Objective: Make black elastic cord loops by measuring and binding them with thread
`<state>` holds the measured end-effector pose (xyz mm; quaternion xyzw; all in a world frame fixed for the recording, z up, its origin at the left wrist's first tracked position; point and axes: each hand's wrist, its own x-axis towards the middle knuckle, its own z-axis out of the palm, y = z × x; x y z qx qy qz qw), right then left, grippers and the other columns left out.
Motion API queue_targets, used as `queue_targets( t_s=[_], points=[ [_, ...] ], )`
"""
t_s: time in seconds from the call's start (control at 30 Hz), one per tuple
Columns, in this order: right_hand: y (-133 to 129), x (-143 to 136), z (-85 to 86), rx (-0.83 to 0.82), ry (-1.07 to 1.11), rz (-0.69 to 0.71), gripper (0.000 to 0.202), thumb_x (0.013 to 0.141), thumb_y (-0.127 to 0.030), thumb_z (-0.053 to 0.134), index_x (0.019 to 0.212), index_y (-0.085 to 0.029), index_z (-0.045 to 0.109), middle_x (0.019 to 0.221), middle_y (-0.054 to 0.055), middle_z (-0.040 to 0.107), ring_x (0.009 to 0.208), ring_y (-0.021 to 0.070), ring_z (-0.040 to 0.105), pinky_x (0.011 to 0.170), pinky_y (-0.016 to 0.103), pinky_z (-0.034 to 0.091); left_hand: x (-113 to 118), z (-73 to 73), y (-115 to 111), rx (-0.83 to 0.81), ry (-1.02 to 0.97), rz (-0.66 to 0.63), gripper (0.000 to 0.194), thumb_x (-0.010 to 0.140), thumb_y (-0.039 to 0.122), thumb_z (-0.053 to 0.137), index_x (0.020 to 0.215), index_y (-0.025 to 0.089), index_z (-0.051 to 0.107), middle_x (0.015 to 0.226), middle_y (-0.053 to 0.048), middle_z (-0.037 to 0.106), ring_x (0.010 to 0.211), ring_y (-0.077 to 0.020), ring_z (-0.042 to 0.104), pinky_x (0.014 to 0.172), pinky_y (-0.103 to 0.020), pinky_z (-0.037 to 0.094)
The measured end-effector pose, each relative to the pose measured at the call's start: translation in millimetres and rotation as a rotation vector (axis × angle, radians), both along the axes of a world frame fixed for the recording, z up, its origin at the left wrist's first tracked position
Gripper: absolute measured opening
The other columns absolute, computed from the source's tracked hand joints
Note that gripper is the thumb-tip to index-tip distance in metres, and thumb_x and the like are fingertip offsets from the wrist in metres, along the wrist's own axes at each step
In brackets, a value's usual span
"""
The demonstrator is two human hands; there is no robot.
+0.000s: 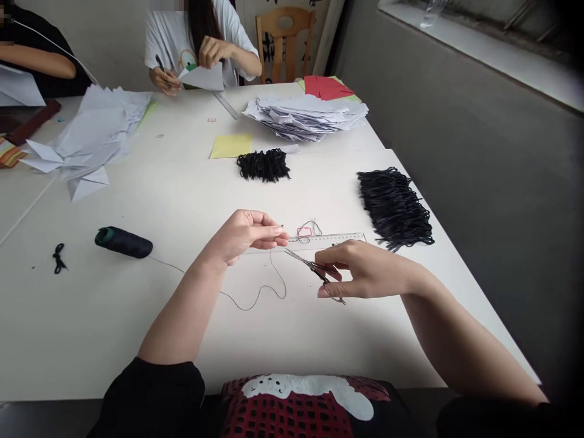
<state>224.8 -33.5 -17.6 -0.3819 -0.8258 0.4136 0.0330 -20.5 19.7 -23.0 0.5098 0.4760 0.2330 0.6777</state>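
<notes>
My left hand (249, 235) pinches a dark thread (285, 286) above the middle of the table. From there the thread hangs in loose curves on the tabletop and leads left to a dark spool (123, 241) lying on its side. A loop of it also rests over the far side of my fingertips. In my right hand (356, 267) are small metal scissors (314, 266), their tips pointing at the thread just below my left fingers. A clear ruler (328, 241) lies flat behind both hands, partly hidden by the left one.
Bundles of black cord loops (396, 208) lie at the right, with a smaller bundle (263, 165) farther back. One black knotted cord (59, 258) is at the left. Stacked white papers (305, 115) and a yellow sheet (230, 146) sit beyond. Across the table, a person holds a pen and paper.
</notes>
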Motion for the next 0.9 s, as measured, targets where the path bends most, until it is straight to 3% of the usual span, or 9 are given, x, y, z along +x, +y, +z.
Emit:
queue_targets(
  t_s=[0.2, 0.9],
  points=[
    [1.5, -10.4, -2.1, 0.082, -0.067, -0.069, 0.039, 0.086, -0.055, 0.061, 0.075, -0.018, 0.052, 0.067, -0.002, 0.053, 0.058, 0.0093, 0.043, 0.058, 0.024, 0.032, 3.1, -1.5, -1.0, 0.016, 0.040, -0.052, 0.016, 0.074, 0.030, 0.076, 0.073, 0.015, 0.070, 0.089, -0.010, 0.077, 0.086, -0.0196, 0.072, 0.078, -0.029, 0.056],
    [5.9, -18.4, -1.7, 0.027, -0.058, -0.078, 0.035, 0.089, -0.043, 0.060, 0.067, -0.018, 0.048, 0.059, -0.004, 0.052, 0.050, 0.0073, 0.037, 0.053, 0.024, 0.028, 5.3, 0.7, -2.4, 0.001, 0.035, -0.061, 0.017, 0.074, 0.029, 0.076, 0.071, 0.014, 0.070, 0.088, -0.011, 0.077, 0.087, -0.0209, 0.072, 0.077, -0.029, 0.056]
  ],
)
